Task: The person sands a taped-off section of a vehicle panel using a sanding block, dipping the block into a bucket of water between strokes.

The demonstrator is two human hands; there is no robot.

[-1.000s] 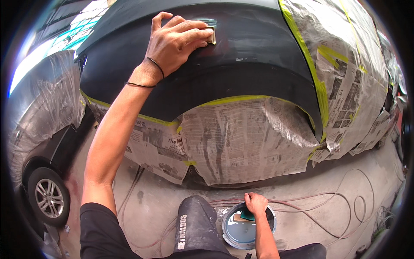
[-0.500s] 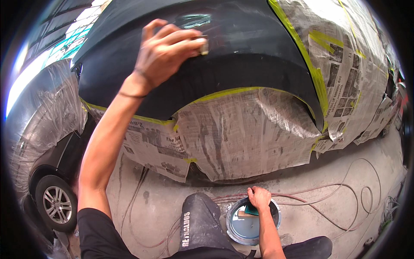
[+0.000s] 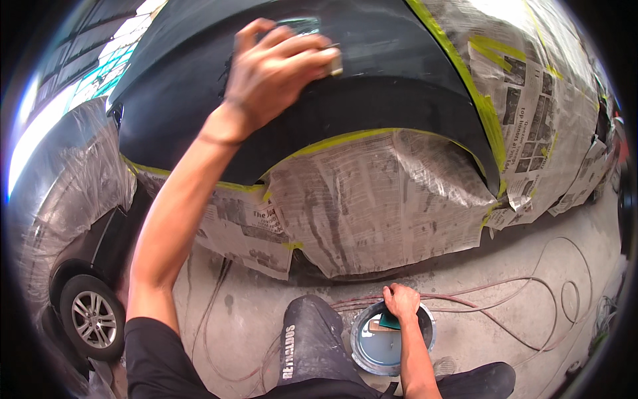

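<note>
My left hand (image 3: 269,76) reaches up to a dark grey car fender (image 3: 392,63). Its fingers are closed on a small sanding block (image 3: 337,63), whose pale yellowish end shows past the fingertips, against the panel. Behind the fingers the panel has a shiny, wet-looking patch (image 3: 302,26). Low down, my right hand (image 3: 401,303) is closed over the far right rim of a round bucket (image 3: 355,356) of bluish-grey water. Just below that hand is a dark green flat piece (image 3: 389,321); whether the hand also holds it is hidden. Beside it lies a tan flat piece (image 3: 377,327).
Newspaper sheets (image 3: 332,213) and yellow-green tape (image 3: 490,126) cover the wheel arch and neighbouring panels. Hoses (image 3: 492,311) loop over the concrete floor. At left stands another car with a wheel (image 3: 93,319), partly under clear plastic sheeting (image 3: 73,179).
My left hand with the sanding block has slid right across the fender. My right hand stays at the bucket rim. The view has shifted slightly.
</note>
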